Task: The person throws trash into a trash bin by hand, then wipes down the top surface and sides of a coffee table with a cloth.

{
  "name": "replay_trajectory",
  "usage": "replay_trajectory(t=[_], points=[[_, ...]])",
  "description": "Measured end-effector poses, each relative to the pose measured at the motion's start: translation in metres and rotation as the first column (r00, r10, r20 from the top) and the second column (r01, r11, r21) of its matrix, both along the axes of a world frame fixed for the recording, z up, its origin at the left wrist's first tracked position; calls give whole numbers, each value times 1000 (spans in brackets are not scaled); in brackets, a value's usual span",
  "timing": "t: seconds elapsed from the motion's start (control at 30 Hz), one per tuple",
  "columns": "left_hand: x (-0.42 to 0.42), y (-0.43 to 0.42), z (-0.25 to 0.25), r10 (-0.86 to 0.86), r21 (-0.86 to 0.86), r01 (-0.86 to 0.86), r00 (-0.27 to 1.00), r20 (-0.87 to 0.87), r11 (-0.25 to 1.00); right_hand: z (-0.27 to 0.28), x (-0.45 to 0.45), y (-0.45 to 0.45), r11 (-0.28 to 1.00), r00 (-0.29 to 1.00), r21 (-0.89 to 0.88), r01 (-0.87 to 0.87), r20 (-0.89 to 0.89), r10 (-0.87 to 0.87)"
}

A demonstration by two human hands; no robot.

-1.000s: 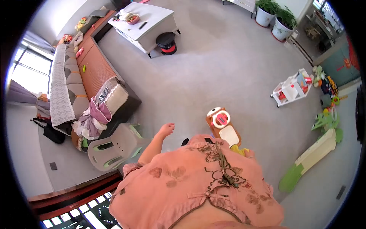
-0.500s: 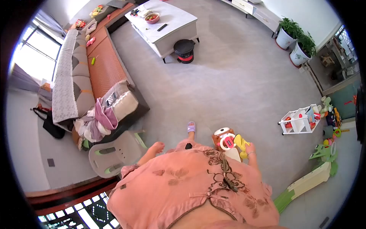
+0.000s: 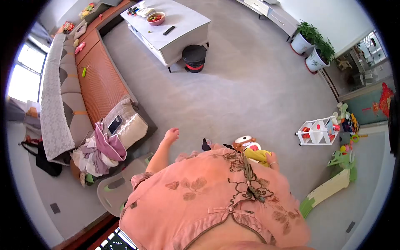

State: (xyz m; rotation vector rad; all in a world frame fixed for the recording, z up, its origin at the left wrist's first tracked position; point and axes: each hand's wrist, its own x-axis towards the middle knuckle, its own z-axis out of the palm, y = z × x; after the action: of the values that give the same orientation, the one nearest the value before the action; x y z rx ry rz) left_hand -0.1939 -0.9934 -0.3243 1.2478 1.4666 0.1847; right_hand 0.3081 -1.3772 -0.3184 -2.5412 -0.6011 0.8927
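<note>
My right hand (image 3: 272, 159), with a bracelet at the wrist, grips a yellow cloth (image 3: 256, 155) in front of my body on the right. Just beyond the cloth is a brown and white toy with an animal face (image 3: 245, 141), partly covered by the cloth and my pink blouse (image 3: 196, 187). My left hand (image 3: 171, 135) hangs over the floor on the left, its fingers loosely curled and nothing visible in them. Near my left forearm stands a pale plastic child's chair (image 3: 118, 187).
Along the left runs a sofa (image 3: 100, 75) bearing a phone (image 3: 115, 123) and piled clothes (image 3: 100, 152). Ahead are a white coffee table (image 3: 183, 21) and a black bin (image 3: 194, 56). A white trolley (image 3: 317, 133), potted plants (image 3: 316, 60) and a green slide (image 3: 329, 189) are at right.
My left hand has moved forward and up. The yellow cloth and right hand now sit partly behind my blouse, covering more of the toy. The slippered foot has gone from sight, and the view has shifted.
</note>
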Motion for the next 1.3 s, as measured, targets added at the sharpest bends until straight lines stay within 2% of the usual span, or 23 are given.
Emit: replay_trajectory(t=[0.07, 0.13, 0.17, 0.2, 0.3, 0.4, 0.47, 0.57, 0.63, 0.73, 0.8, 0.87, 0.97, 1.03, 1.1, 1.2, 1.23, 1.3], points=[[8, -1, 0, -19, -37, 19, 1000, 15, 999, 0, 2, 5, 997, 991, -65, -50, 123, 58], [5, -7, -3, -31, -82, 33, 999, 26, 996, -24, 13, 0, 999, 994, -51, -11, 111, 17], [0, -9, -7, -51, -107, 48, 998, -24, 993, -32, 16, -3, 999, 995, -37, 16, 95, -12], [-7, -14, -13, -71, -136, 61, 995, -75, 989, -28, 17, -2, 999, 995, -45, 21, 95, -16], [-43, -20, -48, -54, -242, 32, 995, -83, 970, -5, 24, 13, 992, 996, -110, -53, 70, 61], [-60, -30, -33, -12, -274, -38, 984, -178, 961, -4, 31, 27, 986, 997, -159, -56, 48, 64], [-74, -31, -51, 5, -256, -59, 979, -205, 965, -20, 40, 36, 977, 987, -188, -105, 97, 125], [-73, -26, -53, 39, -250, -103, 968, -248, 963, -26, 49, 58, 977, 983, -148, -155, 80, 168], [-66, -20, -49, 56, -256, -126, 963, -265, 958, -6, 41, 79, 982, 986, -129, -140, 70, 150], [-46, -5, -44, 101, -228, -151, 971, -219, 962, -1, 47, 110, 982, 986, -115, -148, 54, 155], [-29, 9, -42, 94, -272, -124, 988, -122, 954, -10, 59, 128, 978, 983, -119, -172, 45, 178], [-9, 22, -42, 80, -258, -117, 986, -147, 959, -27, 75, 144, 974, 979, -119, -194, 35, 199], [19, 45, -49, 73, -251, -116, 982, -172, 961, -18, 91, 178, 964, 979, -180, -196, 14, 201], [45, 63, -43, 81, -253, -125, 981, -179, 959, -29, 112, 198, 969, 982, -160, -191, -18, 190], [72, 77, -31, -22, -261, -48, 966, -258, 964, -45, 136, 219, 973, 983, -143, -182, -58, 175], [115, 106, -21, -50, -273, -28, 960, -275, 962, -58, 180, 253, 953, 965, -156, -260, -63, 253], [132, 120, -20, -50, -271, -28, 959, -278, 962, -60, 194, 264, 954, 967, -155, -255, -64, 248], [166, 145, -21, 61, -289, -130, 970, -236, 948, -54, 222, 286, 955, 968, -158, -252, -65, 244]])
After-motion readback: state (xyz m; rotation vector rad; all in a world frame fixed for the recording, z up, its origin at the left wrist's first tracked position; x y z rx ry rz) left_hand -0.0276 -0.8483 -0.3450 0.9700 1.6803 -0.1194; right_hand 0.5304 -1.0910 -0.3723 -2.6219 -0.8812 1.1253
